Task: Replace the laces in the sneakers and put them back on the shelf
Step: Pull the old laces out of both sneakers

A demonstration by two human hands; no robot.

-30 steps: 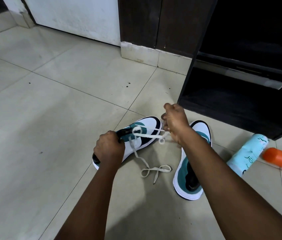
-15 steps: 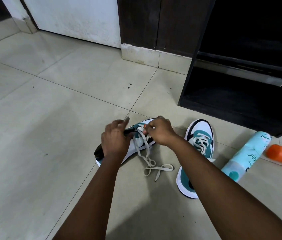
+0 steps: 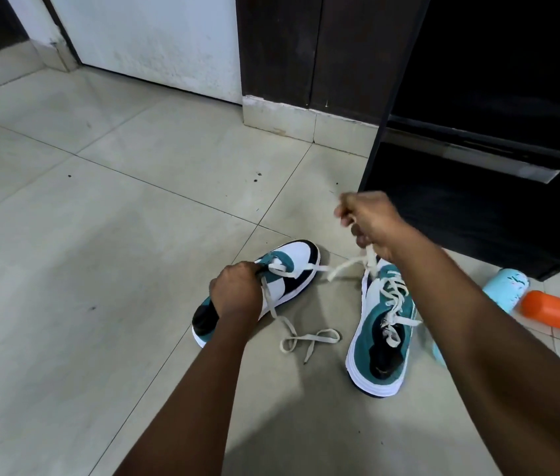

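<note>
The left hand [image 3: 235, 293] grips the left sneaker [image 3: 271, 283] on the floor [image 3: 100, 235], fingers curled over its tongue. Beyond its toe, the right hand [image 3: 369, 223] pinches the lace [image 3: 344, 267] in raised, curled fingers.

Tiled floor [image 3: 100, 235] carries two sneakers [image 3: 380, 338], a lace [image 3: 306, 338], a bottle [image 3: 505, 286] and an orange container [image 3: 555, 312].

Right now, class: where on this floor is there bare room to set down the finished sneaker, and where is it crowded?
Free: the wide tiled floor left of the left sneaker, and the tiles beyond it toward the white door. Crowded: between the two sneakers, where the loose lace trails, and right of the right sneaker, where the blue bottle and orange bottle lie by the dark shelf.
</note>
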